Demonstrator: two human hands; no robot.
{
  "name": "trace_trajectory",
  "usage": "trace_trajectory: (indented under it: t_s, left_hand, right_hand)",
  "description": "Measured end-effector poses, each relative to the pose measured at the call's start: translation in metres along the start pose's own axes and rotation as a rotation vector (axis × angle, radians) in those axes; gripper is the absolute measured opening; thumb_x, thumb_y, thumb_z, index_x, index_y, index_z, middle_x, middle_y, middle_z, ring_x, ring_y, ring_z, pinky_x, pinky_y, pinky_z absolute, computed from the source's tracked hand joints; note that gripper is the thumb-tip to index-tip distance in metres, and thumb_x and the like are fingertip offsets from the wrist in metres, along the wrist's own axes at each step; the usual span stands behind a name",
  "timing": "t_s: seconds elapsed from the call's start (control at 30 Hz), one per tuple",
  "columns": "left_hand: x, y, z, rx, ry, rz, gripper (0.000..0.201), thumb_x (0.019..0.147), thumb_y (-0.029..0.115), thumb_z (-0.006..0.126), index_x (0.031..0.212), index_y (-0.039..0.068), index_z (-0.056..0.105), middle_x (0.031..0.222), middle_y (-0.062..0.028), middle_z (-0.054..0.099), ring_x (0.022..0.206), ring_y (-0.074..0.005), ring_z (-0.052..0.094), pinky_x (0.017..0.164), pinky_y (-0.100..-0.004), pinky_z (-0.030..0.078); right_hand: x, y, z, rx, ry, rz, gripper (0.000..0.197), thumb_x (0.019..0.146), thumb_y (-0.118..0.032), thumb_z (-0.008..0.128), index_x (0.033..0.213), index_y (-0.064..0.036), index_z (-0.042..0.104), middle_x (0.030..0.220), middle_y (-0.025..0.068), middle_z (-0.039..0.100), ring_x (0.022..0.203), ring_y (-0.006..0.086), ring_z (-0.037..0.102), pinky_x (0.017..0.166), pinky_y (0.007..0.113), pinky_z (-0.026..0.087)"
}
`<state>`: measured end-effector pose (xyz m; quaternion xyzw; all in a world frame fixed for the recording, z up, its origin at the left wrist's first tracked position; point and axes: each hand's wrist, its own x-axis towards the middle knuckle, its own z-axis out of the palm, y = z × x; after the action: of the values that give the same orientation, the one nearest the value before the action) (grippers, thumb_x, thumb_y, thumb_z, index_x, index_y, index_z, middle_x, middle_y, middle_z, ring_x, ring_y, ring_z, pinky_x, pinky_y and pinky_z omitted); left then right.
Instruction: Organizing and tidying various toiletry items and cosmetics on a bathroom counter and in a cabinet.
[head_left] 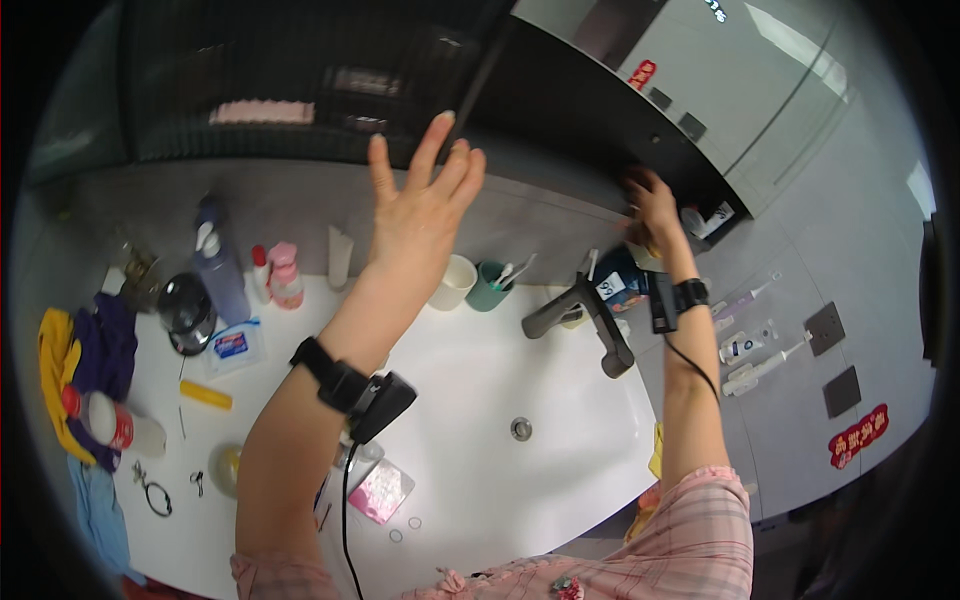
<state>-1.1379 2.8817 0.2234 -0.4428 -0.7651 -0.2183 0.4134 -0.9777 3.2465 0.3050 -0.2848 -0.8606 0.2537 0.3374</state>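
My left hand (425, 205) is raised with its fingers spread, the fingertips at the lower edge of the dark ribbed glass cabinet door (270, 80). Nothing is in it. At the low dark open shelf (560, 150) on the right, my right hand (656, 212) is closed, its fingers curled around something dark and blurred that I cannot make out. A small container (693, 220) stands on the shelf just right of that hand. Below the right hand, a dark blue bottle (622, 280) stands behind the black faucet (585, 318).
The white sink (500, 380) fills the middle. Behind it stand a white cup (454, 282) and a green cup (490, 288) with toothbrushes. Bottles, cloths (105, 345) and a yellow stick (206, 394) crowd the left counter. Electric toothbrushes (765, 368) hang on the right wall.
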Motion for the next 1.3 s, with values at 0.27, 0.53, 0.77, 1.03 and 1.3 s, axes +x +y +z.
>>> trace_trajectory:
  t_s: [0.27, 0.53, 0.77, 1.03, 1.3]
  left_hand:
    - [-0.008, -0.010, 0.003, 0.075, 0.049, -0.024, 0.065, 0.070, -0.001, 0.062, 0.133, 0.012, 0.049, 0.136, -0.0037, 0.044, 0.143, -0.0302, 0.016, 0.104, -0.0712, 0.015]
    - [-0.038, 0.011, -0.077, -0.182, 0.161, 0.030, 0.064, 0.073, 0.005, 0.061, 0.135, 0.000, 0.043, 0.144, -0.0164, 0.034, 0.142, -0.0363, 0.016, 0.111, -0.0622, 0.013]
    - [-0.107, 0.004, -0.186, 0.138, 0.025, -0.123, 0.058, 0.076, 0.001, 0.054, 0.133, -0.002, 0.044, 0.144, -0.0185, 0.033, 0.142, -0.0399, 0.015, 0.111, -0.0618, 0.013]
    - [-0.221, -0.013, -0.256, 0.361, -0.106, -0.403, 0.057, 0.073, 0.000, 0.062, 0.129, 0.004, 0.051, 0.142, -0.0132, 0.037, 0.138, -0.0420, 0.022, 0.105, -0.0685, 0.016]
    - [-0.355, 0.011, -0.325, 0.425, -0.252, -0.948, 0.065, 0.084, 0.010, 0.058, 0.144, 0.010, 0.034, 0.152, -0.0140, 0.027, 0.141, -0.0447, 0.016, 0.109, -0.0609, 0.017]
  right_hand:
    - [-0.052, -0.084, 0.084, -0.204, 0.113, -0.442, 0.027, 0.087, -0.013, 0.054, 0.112, -0.0149, 0.063, 0.101, 0.0124, 0.069, 0.096, 0.0314, 0.066, 0.084, 0.036, 0.049]
    - [-0.054, -0.110, 0.105, 0.087, -0.036, -0.458, 0.028, 0.091, -0.019, 0.053, 0.117, -0.0202, 0.062, 0.109, 0.0054, 0.069, 0.103, 0.0224, 0.064, 0.086, 0.031, 0.048]
    - [-0.044, -0.104, 0.117, 0.002, -0.013, -0.504, 0.029, 0.093, -0.028, 0.052, 0.121, -0.0263, 0.060, 0.117, 0.0012, 0.066, 0.112, 0.0237, 0.060, 0.093, 0.032, 0.045]
    - [-0.035, -0.107, 0.097, 0.155, -0.126, -0.409, 0.031, 0.094, -0.021, 0.052, 0.124, -0.0196, 0.060, 0.118, 0.0019, 0.064, 0.110, 0.0158, 0.059, 0.094, 0.027, 0.043]
    - [-0.173, -0.095, 0.085, 0.843, -0.552, -0.215, 0.040, 0.095, -0.020, 0.053, 0.130, -0.0001, 0.051, 0.125, 0.0111, 0.058, 0.114, 0.0196, 0.056, 0.098, 0.029, 0.044]
